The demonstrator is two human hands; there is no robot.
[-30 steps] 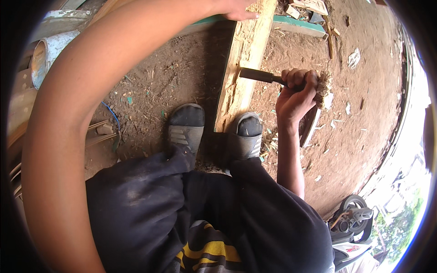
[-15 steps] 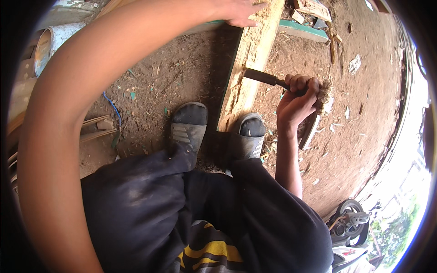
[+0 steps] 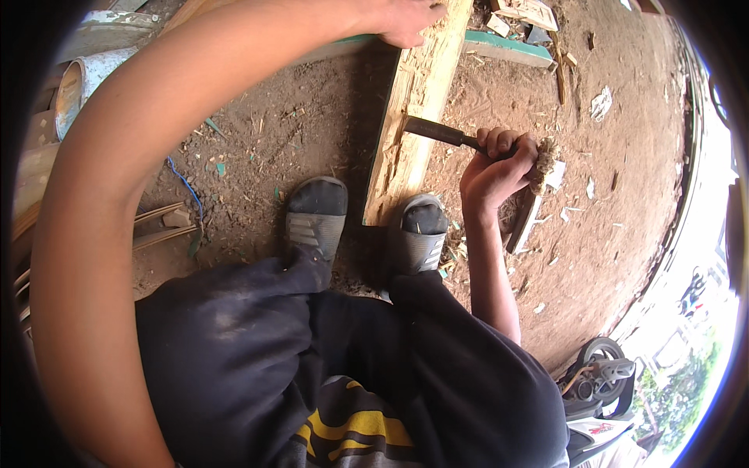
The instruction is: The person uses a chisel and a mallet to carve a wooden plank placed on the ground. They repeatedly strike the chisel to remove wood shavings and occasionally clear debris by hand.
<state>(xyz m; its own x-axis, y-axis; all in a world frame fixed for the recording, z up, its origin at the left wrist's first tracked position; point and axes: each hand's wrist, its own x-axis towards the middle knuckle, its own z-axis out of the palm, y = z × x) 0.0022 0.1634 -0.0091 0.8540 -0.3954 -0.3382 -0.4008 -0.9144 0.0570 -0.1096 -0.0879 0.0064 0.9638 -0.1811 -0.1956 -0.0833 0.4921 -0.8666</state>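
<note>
A pale wooden plank (image 3: 421, 93) lies on the dirt and runs away from my feet, its near end between my two grey shoes. My left hand (image 3: 406, 19) presses on its far part, fingers curled over the left edge. My right hand (image 3: 495, 168) grips the handle of a dark-bladed chopping knife (image 3: 433, 131). The blade's tip rests against the plank's right side, where the wood is chipped and splintered. A frayed fibre wrap shows at the handle's end.
My shoes (image 3: 316, 222) stand on bare reddish dirt strewn with wood chips. A green-edged board (image 3: 507, 47) lies behind the plank, a metal can (image 3: 86, 82) at the left, thin sticks (image 3: 160, 226) near it. A parked scooter (image 3: 601, 382) stands at the lower right.
The knife blade has stayed at the plank's right side with only slight shifts. My left hand has kept its hold on the plank. The view has tilted a little.
</note>
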